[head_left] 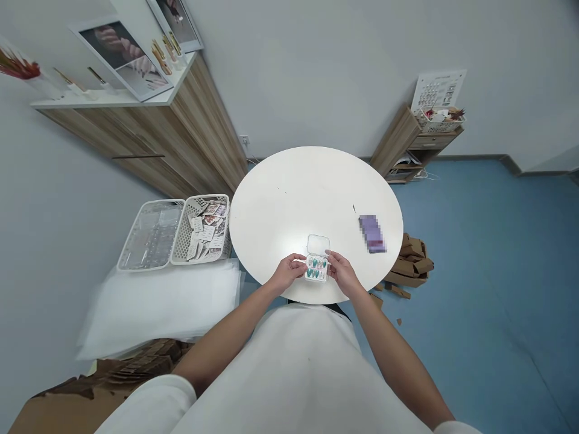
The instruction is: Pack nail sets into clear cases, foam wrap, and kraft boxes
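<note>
A small clear plastic case [317, 278] lies near the front edge of the round white table [312, 193], its transparent lid [318, 244] tipped up and back. Inside it are two rows of press-on nails [316, 263], some teal and some pale. My left hand [289, 271] grips the case's left side with fingers curled. On the opposite side, my right hand [342, 274] holds the right edge, thumb and fingers bent around it near the lid hinge. The fingertips partly cover both sides of the case.
A blurred purple object [372, 234] lies on the table's right. At left stand a white basket of small packets [205, 232], a bin of clear cases [154, 235] and stacked translucent sheets [167, 301]. Cardboard [411, 262] sits on the floor at right. A wooden cabinet [199, 120] stands behind.
</note>
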